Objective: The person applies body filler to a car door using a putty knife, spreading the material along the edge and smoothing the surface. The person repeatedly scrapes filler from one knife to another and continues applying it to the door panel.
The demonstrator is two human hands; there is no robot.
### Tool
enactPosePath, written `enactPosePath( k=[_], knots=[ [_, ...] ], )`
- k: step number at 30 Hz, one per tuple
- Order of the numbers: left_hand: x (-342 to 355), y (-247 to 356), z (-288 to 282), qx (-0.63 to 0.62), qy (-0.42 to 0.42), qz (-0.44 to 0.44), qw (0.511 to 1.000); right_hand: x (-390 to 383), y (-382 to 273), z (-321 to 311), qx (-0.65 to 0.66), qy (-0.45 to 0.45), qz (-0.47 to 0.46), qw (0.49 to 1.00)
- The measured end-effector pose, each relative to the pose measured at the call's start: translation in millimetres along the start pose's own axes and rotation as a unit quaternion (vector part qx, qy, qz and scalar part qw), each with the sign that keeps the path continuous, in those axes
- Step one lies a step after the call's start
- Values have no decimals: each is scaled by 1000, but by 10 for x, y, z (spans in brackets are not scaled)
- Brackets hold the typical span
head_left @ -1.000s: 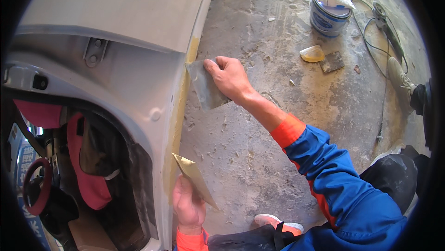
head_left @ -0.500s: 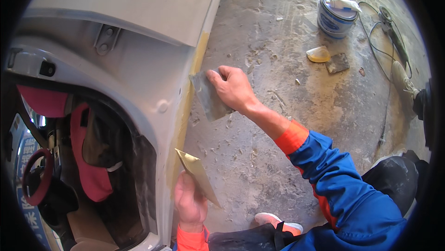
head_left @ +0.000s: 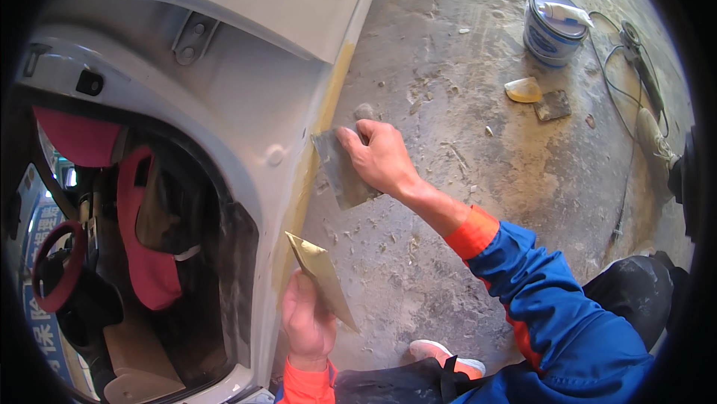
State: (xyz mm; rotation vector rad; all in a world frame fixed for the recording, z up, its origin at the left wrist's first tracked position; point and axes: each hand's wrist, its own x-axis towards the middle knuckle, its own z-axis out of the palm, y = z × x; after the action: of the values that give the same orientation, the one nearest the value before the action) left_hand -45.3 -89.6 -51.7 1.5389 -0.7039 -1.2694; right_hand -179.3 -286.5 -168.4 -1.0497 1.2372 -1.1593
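While the view has drifted a little, the right hand [head_left: 381, 161] has also come nearer the person, and the blade [head_left: 342, 176] in it has slid along the yellow strip [head_left: 300, 187] on the edge of the car [head_left: 224, 1]. Its corner, a second ago well above the round mark [head_left: 276, 155] on the bodywork, now sits nearly level with it; I judge that the stroke is under way and a further stretch has been passed over. The left hand [head_left: 308, 322] has hardly changed its pose: it is clamped on the plate [head_left: 325, 273], with yellow paste near the top end. The right hand's thumb and fingers are pinched on the blade, whose upper left corner points at the strip, apparently touching it. The blade's long axis seems to slope steeply from upper left to lower right, though the hand hides part; the plate, below it beside the strip, slants likewise
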Motion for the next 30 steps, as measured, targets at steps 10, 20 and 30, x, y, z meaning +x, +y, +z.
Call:
enactPosePath(
  k=[10, 20, 30],
  knots=[
    [-87, 43, -38, -7, 23, 5, 1000, -224, 11, 177, -6, -4, -1, 1000],
    [-226, 104, -108, -21, 36, 17, 999, -475, 43, 365, -7, -22, 8, 1000],
    [-343, 165, -198, -27, 53, 16, 998, -755, 36, 556, -11, -57, 27, 998]
  ],
)
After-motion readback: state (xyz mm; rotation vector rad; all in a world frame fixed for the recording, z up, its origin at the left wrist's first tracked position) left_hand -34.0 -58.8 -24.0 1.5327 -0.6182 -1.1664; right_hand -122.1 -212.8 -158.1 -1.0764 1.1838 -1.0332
